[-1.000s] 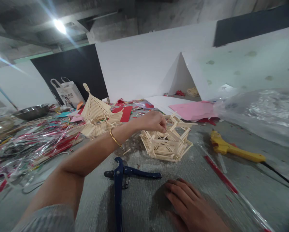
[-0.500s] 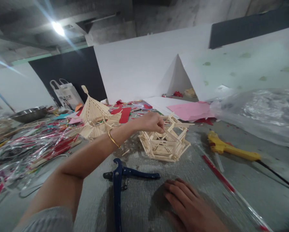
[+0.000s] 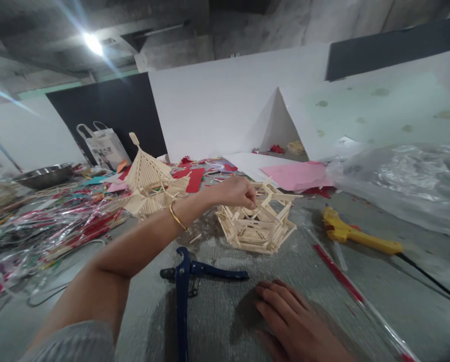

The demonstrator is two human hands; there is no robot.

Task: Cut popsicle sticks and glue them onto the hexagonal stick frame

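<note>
Pinching one stick frame (image 3: 262, 222): one hand (image 3: 240, 192).

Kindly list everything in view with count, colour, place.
Wooden stick frame: one, pale, centre
Pointed stick model: one, pale, centre left
Pipe cutter: one, blue, front centre
Glue gun: one, yellow, right
Plastic strip: one, red-clear, right
Plastic bag: one, clear, right
Plastic packets: many, mixed, left
Paper sheets: several, pink, red, white, behind
Metal bowl: one, silver, left
Tote bag: one, white, back left
Boards: several, black, white, background
Ceiling lights: two, white, above
Work surface: one, grey, beneath
Bangle: one, gold, left wrist
Left grip: one, bare, at frame
Right grip: one, bare, front right
</note>
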